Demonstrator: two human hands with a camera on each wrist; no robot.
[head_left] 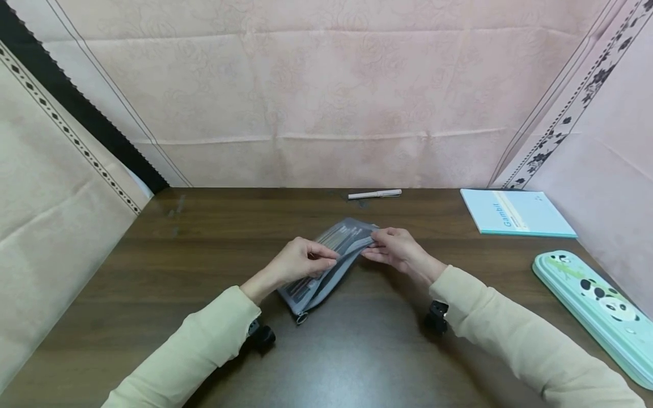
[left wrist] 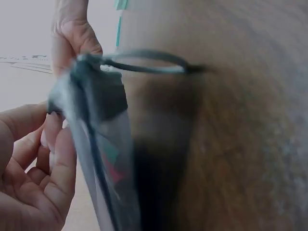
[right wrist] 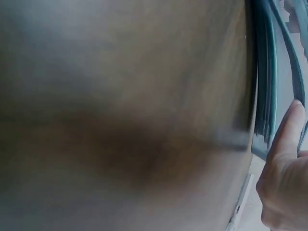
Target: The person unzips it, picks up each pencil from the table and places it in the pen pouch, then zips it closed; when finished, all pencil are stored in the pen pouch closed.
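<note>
A grey-blue zippered pouch (head_left: 331, 277), see-through on its upper side, lies slanted between both hands over the table. Slim stick-like things show through it, and its near end carries a zipper with a ring pull (head_left: 301, 318). My left hand (head_left: 301, 262) pinches the pouch's open edge around the middle, thumb against forefinger. The far right corner is gripped by my right hand (head_left: 400, 253), thumb on top and fingers beneath. In the left wrist view, the zipper end (left wrist: 101, 91) looms close and blurred beside the left fingers (left wrist: 60, 168).
A white pen (head_left: 374, 194) lies at the table's back edge. On the right are a light-blue notebook (head_left: 520, 212) and, nearer, a mint pencil case (head_left: 594, 311) with pandas on it. Cloth hangings (head_left: 326, 102) enclose the brown wooden table (head_left: 204, 255) behind and at the sides.
</note>
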